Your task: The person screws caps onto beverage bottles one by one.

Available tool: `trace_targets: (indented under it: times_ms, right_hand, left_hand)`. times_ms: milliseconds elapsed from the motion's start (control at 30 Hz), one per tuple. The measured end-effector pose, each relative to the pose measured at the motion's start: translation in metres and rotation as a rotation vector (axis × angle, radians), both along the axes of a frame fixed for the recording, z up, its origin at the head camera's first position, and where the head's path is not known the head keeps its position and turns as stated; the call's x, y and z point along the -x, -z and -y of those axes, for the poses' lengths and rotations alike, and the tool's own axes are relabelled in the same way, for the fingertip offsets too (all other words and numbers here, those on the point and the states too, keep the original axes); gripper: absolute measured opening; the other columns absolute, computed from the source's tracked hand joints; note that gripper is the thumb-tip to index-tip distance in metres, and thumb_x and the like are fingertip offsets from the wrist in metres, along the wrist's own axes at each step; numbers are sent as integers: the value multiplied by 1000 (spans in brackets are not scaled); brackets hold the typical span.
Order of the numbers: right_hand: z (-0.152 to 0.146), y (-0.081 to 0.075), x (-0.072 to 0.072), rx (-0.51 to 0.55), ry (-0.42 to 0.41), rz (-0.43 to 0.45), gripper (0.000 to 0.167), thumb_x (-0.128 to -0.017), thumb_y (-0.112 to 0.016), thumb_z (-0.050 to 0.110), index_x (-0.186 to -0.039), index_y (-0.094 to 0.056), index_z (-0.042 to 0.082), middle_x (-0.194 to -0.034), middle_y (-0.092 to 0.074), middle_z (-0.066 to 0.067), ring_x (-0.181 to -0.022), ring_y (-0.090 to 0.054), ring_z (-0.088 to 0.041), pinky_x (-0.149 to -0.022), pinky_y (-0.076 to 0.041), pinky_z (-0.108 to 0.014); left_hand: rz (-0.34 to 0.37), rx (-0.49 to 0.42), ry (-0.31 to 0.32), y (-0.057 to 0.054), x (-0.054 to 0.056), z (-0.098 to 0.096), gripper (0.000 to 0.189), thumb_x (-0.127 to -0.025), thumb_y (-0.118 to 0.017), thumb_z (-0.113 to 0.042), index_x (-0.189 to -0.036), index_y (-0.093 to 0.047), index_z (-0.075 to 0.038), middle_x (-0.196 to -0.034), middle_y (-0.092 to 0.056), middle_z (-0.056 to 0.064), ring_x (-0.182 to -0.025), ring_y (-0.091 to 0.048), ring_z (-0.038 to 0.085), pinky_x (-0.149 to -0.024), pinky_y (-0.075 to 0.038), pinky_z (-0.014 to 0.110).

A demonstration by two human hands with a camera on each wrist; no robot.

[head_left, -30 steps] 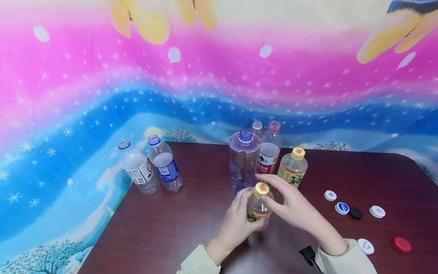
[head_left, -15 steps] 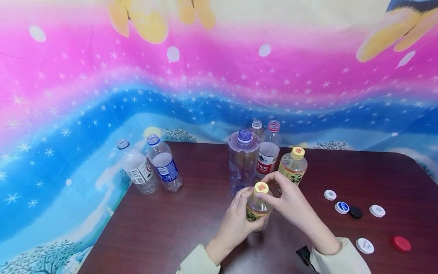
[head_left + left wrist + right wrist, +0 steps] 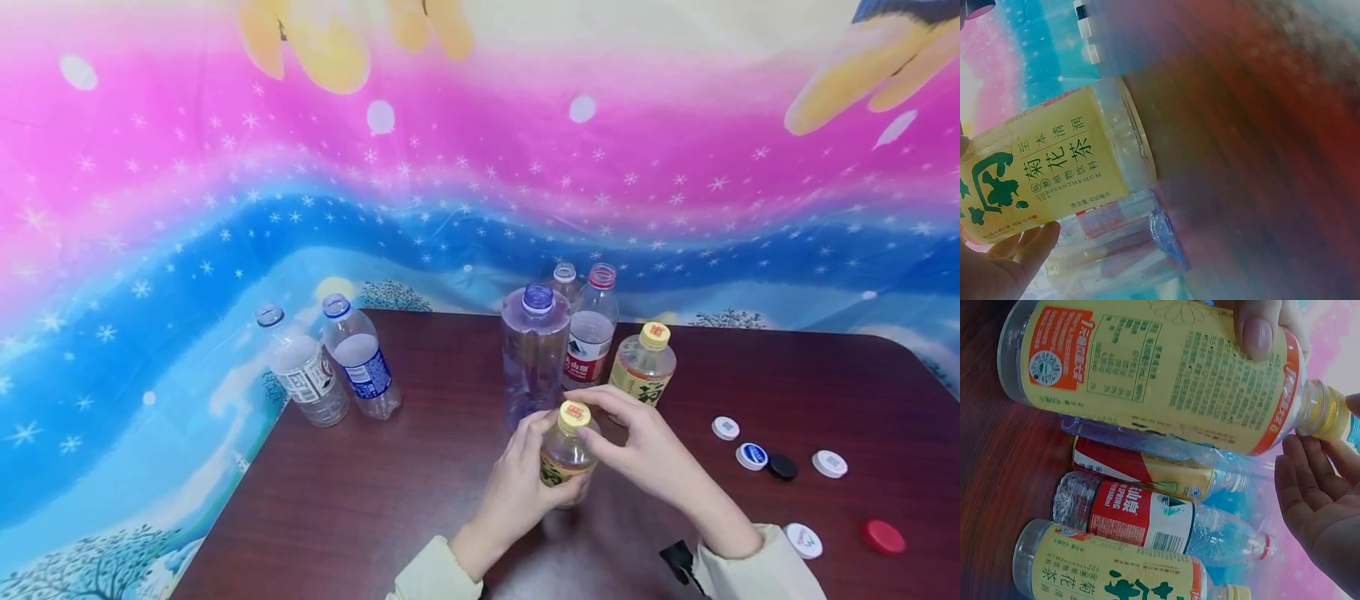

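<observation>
Fingers [image 3: 531, 429], head view: curled around a yellow-labelled tea bottle [image 3: 558, 467] on the left hand [image 3: 517, 483]; on the right hand [image 3: 645, 446], thumb and forefinger pinch the yellow cap [image 3: 574, 415].
Tea bottle, head view: held just in front of a tall purple-tinted bottle [image 3: 532, 358] over the dark table [image 3: 420, 483].
Neighbors, head view: a red-labelled bottle [image 3: 588, 350], a clear-necked bottle [image 3: 565, 279] behind it, and a second yellow-capped bottle [image 3: 642, 375]; well to the left, a white-labelled bottle [image 3: 306, 371] beside a blue-labelled bottle [image 3: 363, 371], both uncapped.
Loose caps, head view: white, blue-and-white, black and red, scattered near the right sleeve [image 3: 761, 571].
Label, left wrist view: green characters and "Chrysanthemum" face the camera, left fingers against the bottle's side; whether its base touches the table cannot be told.
Grip, right wrist view: a left fingertip lies on the printed label while the right fingers meet at the cap; other bottles stand in a row beyond.
</observation>
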State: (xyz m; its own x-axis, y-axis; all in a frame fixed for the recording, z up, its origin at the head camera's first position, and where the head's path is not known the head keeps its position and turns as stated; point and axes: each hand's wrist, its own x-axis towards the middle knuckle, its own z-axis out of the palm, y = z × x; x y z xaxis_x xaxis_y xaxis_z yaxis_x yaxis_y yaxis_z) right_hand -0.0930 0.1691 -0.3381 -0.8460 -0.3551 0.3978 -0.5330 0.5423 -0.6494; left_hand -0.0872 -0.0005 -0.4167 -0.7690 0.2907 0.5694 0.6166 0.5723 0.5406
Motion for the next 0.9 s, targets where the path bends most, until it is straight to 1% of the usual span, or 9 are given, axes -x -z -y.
trace_targets:
  times_ms: [133, 267, 333, 367, 433, 533, 600, 733, 900]
  right_hand:
    - [1, -1, -1, 7, 28, -24, 30, -82, -70, 4, -112, -66, 10, -105, -68, -1, -95, -56, 5, -81, -52, -20]
    - [4, -1, -1, 17, 107, 21, 25, -80, -73, 7, -104, -65, 9, -98, -67, 0, -89, -56, 4, -78, -54, -24]
    - [6, -1, 0, 22, 134, 45, 25, -80, -75, 9, -102, -63, 8, -97, -66, -1, -89, -56, 3, -78, -55, -26]
    - [7, 0, 0, 22, 132, 51, 27, -79, -75, 9, -103, -62, 7, -98, -65, -2, -91, -56, 2, -80, -55, -26]
    - [8, 1, 0, 14, 103, 55, 34, -80, -74, 10, -110, -59, 5, -106, -64, -5, -98, -56, -1, -85, -53, -25]
    - [8, 3, 0, -3, 25, 43, 40, -83, -70, 7, -121, -56, 5, -118, -62, -7, -108, -55, -5, -93, -48, -20]
    - [7, 3, 0, -12, -12, 27, 41, -85, -66, 4, -125, -56, 6, -123, -61, -6, -111, -55, -5, -94, -46, -17]
    - [3, 3, 0, -23, -9, -6, 36, -85, -64, 1, -120, -61, 6, -118, -65, -3, -109, -55, 0, -93, -45, -15]
    - [2, 2, 0, -27, 7, -37, 35, -83, -67, 1, -117, -64, 7, -113, -67, -2, -104, -57, 2, -89, -49, -18]
  left_hand:
    - [-10, 1, -3, 0, 1, 0, 74, -68, -86, -27, -127, -44, -8, -127, -54, 8, -110, -60, 19, -88, -55, 31]
    - [-5, 5, -1, 0, 1, 0, 75, -68, -85, -28, -127, -44, -8, -127, -54, 8, -111, -60, 19, -88, -55, 31]
    - [1, 6, 1, 1, 1, -1, 75, -68, -85, -28, -127, -43, -8, -128, -53, 7, -111, -59, 19, -89, -54, 32]
    - [4, 5, 2, 1, 1, -1, 75, -69, -85, -28, -127, -44, -9, -128, -53, 7, -112, -59, 19, -89, -54, 32]
    - [10, 2, 3, 1, 1, -1, 74, -69, -85, -28, -127, -44, -9, -128, -53, 6, -113, -59, 19, -90, -54, 33]
    - [14, 4, 4, 1, 1, -1, 73, -69, -85, -29, -127, -45, -9, -128, -54, 6, -115, -59, 20, -91, -53, 33]
    - [14, 12, 2, 1, 1, 0, 73, -68, -85, -28, -126, -45, -9, -127, -54, 7, -114, -59, 20, -90, -54, 33]
    - [18, 28, 2, 0, 1, 1, 72, -68, -85, -29, -125, -44, -10, -128, -53, 7, -111, -60, 19, -87, -55, 33]
    - [8, 23, 5, 0, 1, 1, 72, -69, -85, -29, -125, -44, -9, -128, -53, 7, -110, -60, 18, -87, -55, 32]
